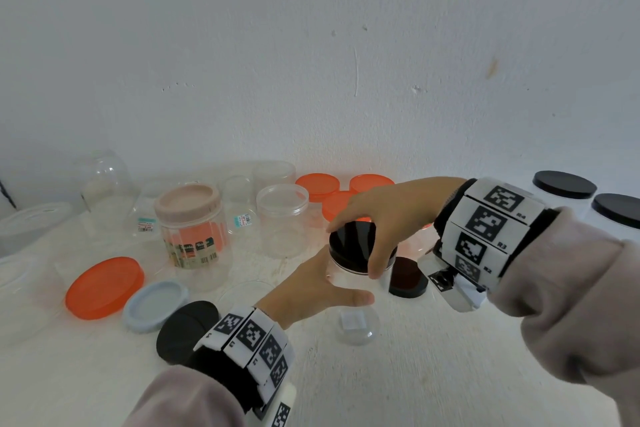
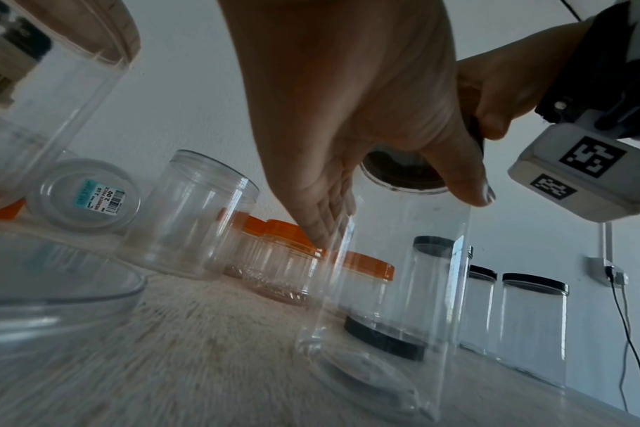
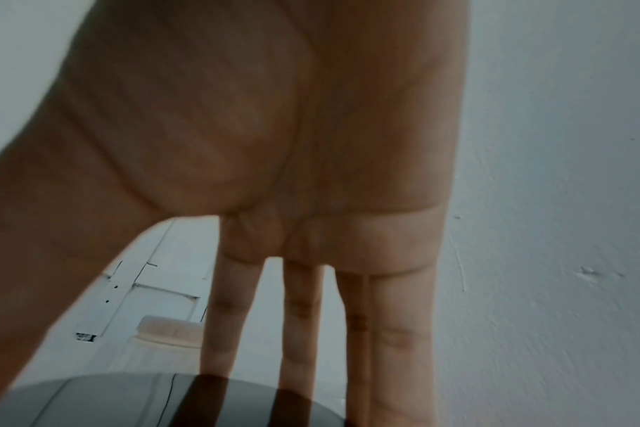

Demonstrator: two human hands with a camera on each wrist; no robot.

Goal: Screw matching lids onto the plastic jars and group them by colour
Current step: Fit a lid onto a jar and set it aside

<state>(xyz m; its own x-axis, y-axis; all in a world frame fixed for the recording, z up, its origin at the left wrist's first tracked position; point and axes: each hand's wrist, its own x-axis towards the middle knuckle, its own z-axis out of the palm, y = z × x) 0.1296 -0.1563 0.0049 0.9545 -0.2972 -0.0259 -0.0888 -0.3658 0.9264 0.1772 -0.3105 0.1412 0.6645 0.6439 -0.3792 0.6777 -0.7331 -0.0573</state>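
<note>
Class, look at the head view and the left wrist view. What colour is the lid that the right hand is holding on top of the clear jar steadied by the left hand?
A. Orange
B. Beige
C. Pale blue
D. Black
D. The right hand grips a black lid seated on the clear jar, while the left hand holds the jar's wall.

The right hand [image 3: 274, 144] spreads its fingers [image 3: 230, 317] down over a glossy black lid [image 3: 128, 404], a beige-lidded jar [image 3: 168, 332] behind
</note>
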